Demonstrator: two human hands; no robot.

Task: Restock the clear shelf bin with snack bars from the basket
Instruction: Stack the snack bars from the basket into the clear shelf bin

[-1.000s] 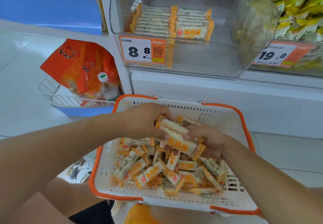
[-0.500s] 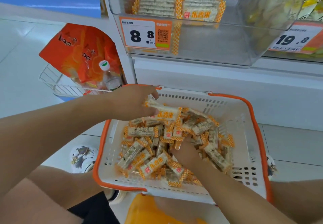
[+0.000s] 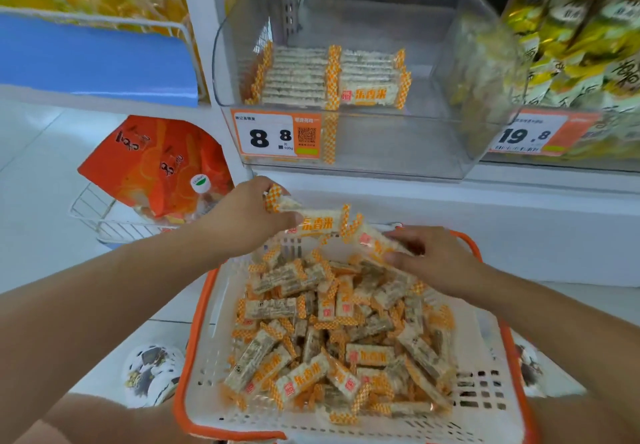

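Observation:
A white basket with an orange rim sits low in front of me, holding several snack bars in orange-checked wrappers. My left hand grips a small stack of bars above the basket's far edge. My right hand pinches one bar just right of that stack. The clear shelf bin stands above, with two neat rows of bars lying at its back left.
An orange price tag reading 8.8 is on the bin's front. A neighbouring clear bin of yellow packets is at right. A wire rack with orange bags and a bottle stands at left. My shoes show beside the basket.
My left hand has risen with its stack toward the bin. My right hand left the pile in the basket and came up holding a bar. The camera tilted upward.

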